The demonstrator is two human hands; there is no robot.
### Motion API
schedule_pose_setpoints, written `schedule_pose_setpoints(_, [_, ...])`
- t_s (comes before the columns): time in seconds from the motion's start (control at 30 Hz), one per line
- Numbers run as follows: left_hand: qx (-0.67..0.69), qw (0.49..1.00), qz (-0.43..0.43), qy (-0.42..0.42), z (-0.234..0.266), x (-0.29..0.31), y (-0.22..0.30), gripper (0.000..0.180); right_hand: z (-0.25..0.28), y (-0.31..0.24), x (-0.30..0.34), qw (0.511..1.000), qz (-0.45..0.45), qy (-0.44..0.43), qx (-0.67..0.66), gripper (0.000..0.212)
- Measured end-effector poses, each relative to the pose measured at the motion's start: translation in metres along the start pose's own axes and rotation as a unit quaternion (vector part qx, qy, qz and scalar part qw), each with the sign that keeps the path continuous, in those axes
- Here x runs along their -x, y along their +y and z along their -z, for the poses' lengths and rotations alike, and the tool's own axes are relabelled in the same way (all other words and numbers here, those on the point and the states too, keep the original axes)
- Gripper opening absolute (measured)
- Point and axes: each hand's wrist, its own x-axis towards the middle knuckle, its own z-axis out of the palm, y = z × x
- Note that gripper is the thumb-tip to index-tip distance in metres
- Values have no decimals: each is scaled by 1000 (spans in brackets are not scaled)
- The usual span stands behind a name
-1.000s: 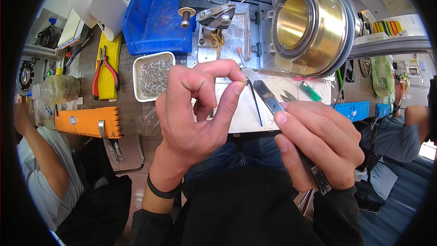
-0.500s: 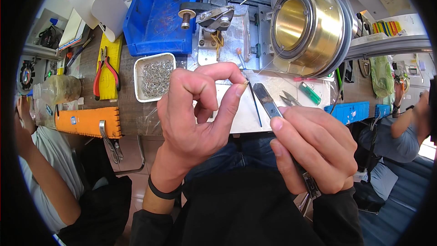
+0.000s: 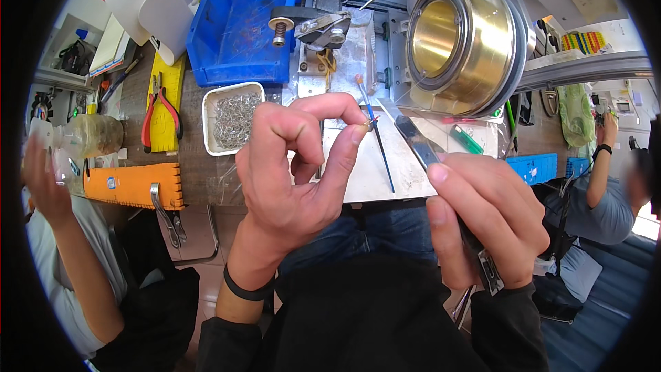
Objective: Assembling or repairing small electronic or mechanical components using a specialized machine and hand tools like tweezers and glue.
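Note:
My left hand (image 3: 292,158) is closed in a pinch, thumb against forefinger, on a tiny gold-coloured metal piece (image 3: 372,122); its exact kind is too small to make out. My right hand (image 3: 489,213) grips a slim metal utility knife (image 3: 415,143), its pale blade (image 3: 389,109) pointing up and left, a short gap from the pinched piece. Beneath the fingertips a thin blue brush (image 3: 383,155) lies across a white board (image 3: 351,172). A square white tray (image 3: 206,120) of small bent metal pieces (image 3: 234,120) stands beyond my left hand.
A clamp fixture (image 3: 323,27) and a blue bin (image 3: 241,72) stand at the back, with a large brass-coloured spool (image 3: 482,48) to the right. Red-handled pliers (image 3: 160,110) and an orange holder (image 3: 134,184) are at left. Other people's arms (image 3: 86,269) show at both sides.
The knife has moved right, away from the pinched piece, and its pale blade now shows. My left hand has shifted slightly left. The person at left has raised a hand.

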Motion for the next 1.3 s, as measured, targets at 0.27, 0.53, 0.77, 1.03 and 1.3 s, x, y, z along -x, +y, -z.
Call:
schedule_pose_setpoints(0.27, [-3, 1000, -8, 2, -1, -2, 0, 39, -8, 4, -4, 1000, 21, 9, -6, 30])
schedule_pose_setpoints(0.53, [-20, 999, -25, -6, 0, -1, -3, 39, -12, 7, -2, 1000, 30, 9, -6, 30])
schedule_pose_setpoints(0.77, [-16, 1000, -22, -8, 0, 0, -4, 39, -15, 9, -2, 999, 33, 10, -4, 31])
schedule_pose_setpoints(1.03, [-22, 999, -21, -16, 2, -1, -1, 39, -14, 6, -3, 1000, 28, 6, -7, 31])
schedule_pose_setpoints(1.3, [-72, 996, -52, -21, 3, -2, 0, 37, -13, 5, -3, 999, 34, -3, -1, 31])
